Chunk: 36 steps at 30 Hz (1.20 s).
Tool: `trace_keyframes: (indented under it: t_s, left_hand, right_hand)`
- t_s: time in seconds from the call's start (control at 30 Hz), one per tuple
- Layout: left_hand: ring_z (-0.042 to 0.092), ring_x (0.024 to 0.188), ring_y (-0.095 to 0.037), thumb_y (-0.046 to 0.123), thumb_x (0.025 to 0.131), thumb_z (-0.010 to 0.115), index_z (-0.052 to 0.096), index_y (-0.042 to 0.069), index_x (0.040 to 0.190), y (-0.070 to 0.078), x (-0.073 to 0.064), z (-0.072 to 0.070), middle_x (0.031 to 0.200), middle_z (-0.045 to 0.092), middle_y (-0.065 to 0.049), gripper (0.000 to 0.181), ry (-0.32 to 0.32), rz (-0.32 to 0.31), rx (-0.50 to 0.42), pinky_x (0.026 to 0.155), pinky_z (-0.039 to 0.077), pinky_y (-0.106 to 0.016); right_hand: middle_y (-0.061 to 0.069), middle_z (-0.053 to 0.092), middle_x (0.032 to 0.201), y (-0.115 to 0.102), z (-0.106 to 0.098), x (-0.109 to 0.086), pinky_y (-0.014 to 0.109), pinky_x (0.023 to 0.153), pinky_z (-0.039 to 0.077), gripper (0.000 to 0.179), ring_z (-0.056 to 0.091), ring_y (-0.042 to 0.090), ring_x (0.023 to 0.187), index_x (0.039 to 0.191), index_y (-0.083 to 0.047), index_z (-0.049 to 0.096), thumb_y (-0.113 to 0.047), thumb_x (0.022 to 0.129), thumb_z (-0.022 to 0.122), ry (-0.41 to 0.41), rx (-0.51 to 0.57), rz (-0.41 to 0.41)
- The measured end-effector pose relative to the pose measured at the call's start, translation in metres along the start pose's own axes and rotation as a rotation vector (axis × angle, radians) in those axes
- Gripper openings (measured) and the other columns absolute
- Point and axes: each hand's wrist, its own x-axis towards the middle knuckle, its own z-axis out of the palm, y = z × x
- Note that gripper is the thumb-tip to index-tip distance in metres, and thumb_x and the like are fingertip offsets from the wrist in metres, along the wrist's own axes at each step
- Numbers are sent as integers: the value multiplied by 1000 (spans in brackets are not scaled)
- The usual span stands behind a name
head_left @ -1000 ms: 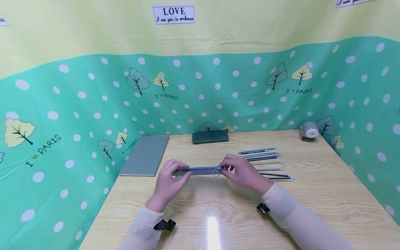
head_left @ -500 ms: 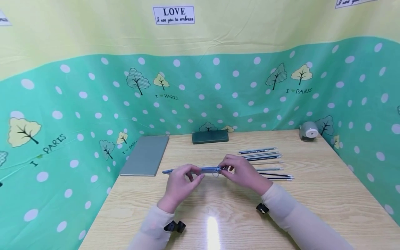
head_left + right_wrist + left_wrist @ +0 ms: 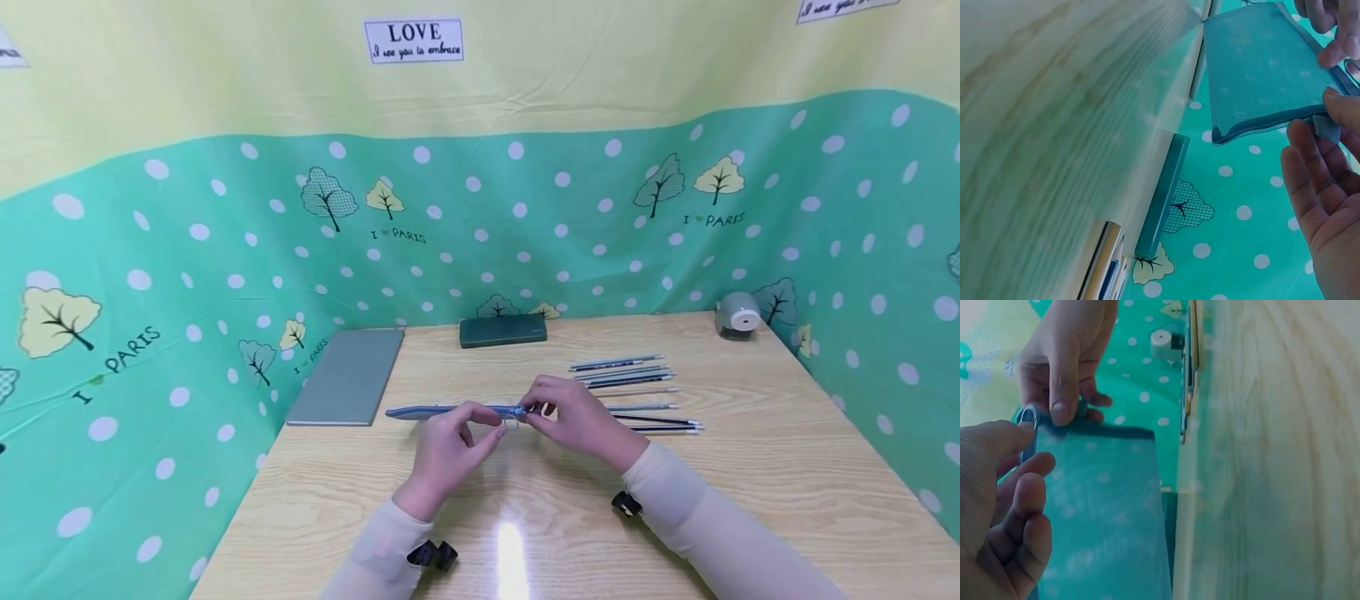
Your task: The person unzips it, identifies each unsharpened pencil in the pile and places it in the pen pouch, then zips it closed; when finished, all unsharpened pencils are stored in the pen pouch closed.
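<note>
A flat, see-through blue mesh zip pouch (image 3: pixel 423 412) is held up over the table, its zipper edge on top. My right hand (image 3: pixel 573 417) pinches the pouch's right end between thumb and fingers, by the small fabric tab (image 3: pixel 1327 129). At that same end my left hand (image 3: pixel 450 454) has thumb and forefinger on the ring-shaped zipper pull (image 3: pixel 1030 417), its other fingers loosely curled. From the left wrist, the mesh panel (image 3: pixel 1104 512) hangs below the fingers, and the wall pattern shows through it.
Several pencils (image 3: pixel 626 392) lie on the table (image 3: pixel 600 517) right of the pouch. Behind it is a dark green case (image 3: pixel 502 331). A grey notebook (image 3: pixel 348 375) lies at the left, and a grey pencil sharpener (image 3: pixel 737 317) stands at the back right.
My left hand has slid right, from the pouch's left end along the zipper to the ring pull. The right hand keeps its hold on the right end.
</note>
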Motion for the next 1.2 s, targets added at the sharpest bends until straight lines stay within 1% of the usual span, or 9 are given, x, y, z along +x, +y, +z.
trace_keyframes:
  t_s: [0.2, 0.37, 0.47, 0.6, 0.7, 0.8, 0.93, 1.03, 1.2]
  left_hand:
    - [46, 50, 4, 22, 90, 86, 71, 19, 108, 3, -1, 7, 99, 78, 8, 24, 32, -22, -49, 45, 40, -15]
    - [48, 49, -1, 19, 90, 86, 70, 19, 110, 5, -1, 9, 96, 78, 6, 25, 27, -97, -162, 43, 42, -20]
    - [48, 49, -3, 14, 90, 84, 71, 19, 109, 6, -1, 8, 93, 76, 5, 24, 28, -130, -188, 43, 42, -22]
    - [48, 51, -3, 5, 88, 82, 77, 18, 104, 5, -1, 6, 91, 75, 1, 21, 58, -112, -153, 44, 43, -21]
    - [49, 54, -2, 4, 86, 82, 79, 18, 98, 4, -1, 4, 89, 74, 6, 18, 71, -74, -80, 47, 44, -20]
    - [51, 56, -3, 6, 86, 83, 80, 19, 94, 5, -1, 0, 89, 73, 11, 15, 59, -52, -5, 51, 44, -19]
    - [49, 56, -3, 7, 86, 83, 79, 21, 91, 5, 0, -6, 88, 73, 14, 15, 51, -46, 70, 52, 42, -20]
    - [46, 56, -1, 10, 87, 84, 79, 23, 91, 1, -1, -12, 86, 72, 17, 15, 43, -62, 111, 51, 41, -21]
    - [45, 54, -1, 13, 88, 84, 79, 28, 90, -8, -3, -23, 85, 71, 20, 15, 6, -143, 133, 49, 41, -23]
  right_hand:
    - [-12, 66, 96, -1, 2, 1, 25, 71, 59, 17, 64, 3, 84, 101, -18, 77, -7, 90, 84, -6, -11, -12]
    - [-10, 66, 95, 0, 5, 1, 25, 69, 61, 17, 64, 4, 83, 100, -16, 77, -5, 90, 83, -3, 13, -38]
    - [-10, 66, 95, 1, 6, 0, 24, 68, 60, 16, 64, 3, 82, 100, -17, 77, -6, 90, 83, -2, 18, -45]
    - [-9, 66, 95, 1, 6, -1, 19, 68, 58, 16, 64, 2, 82, 99, -18, 77, -6, 90, 83, -3, 11, -48]
    - [-10, 66, 95, 1, 6, -1, 19, 69, 58, 17, 64, 2, 82, 99, -18, 78, -5, 89, 84, -4, -11, -47]
    - [-12, 66, 95, 0, 4, -1, 20, 70, 58, 18, 65, 3, 82, 98, -19, 80, -4, 88, 85, -4, -44, -45]
    - [-15, 66, 95, 1, 1, -1, 24, 70, 59, 19, 65, 3, 82, 97, -21, 80, -4, 88, 85, -2, -50, -28]
    - [-15, 66, 95, 5, -1, -3, 26, 69, 60, 20, 64, 2, 82, 96, -22, 80, -4, 88, 85, 4, -36, -9]
    - [-16, 63, 93, 10, -2, -4, 24, 68, 59, 20, 63, 1, 81, 97, -21, 80, -4, 89, 84, 0, -50, 33]
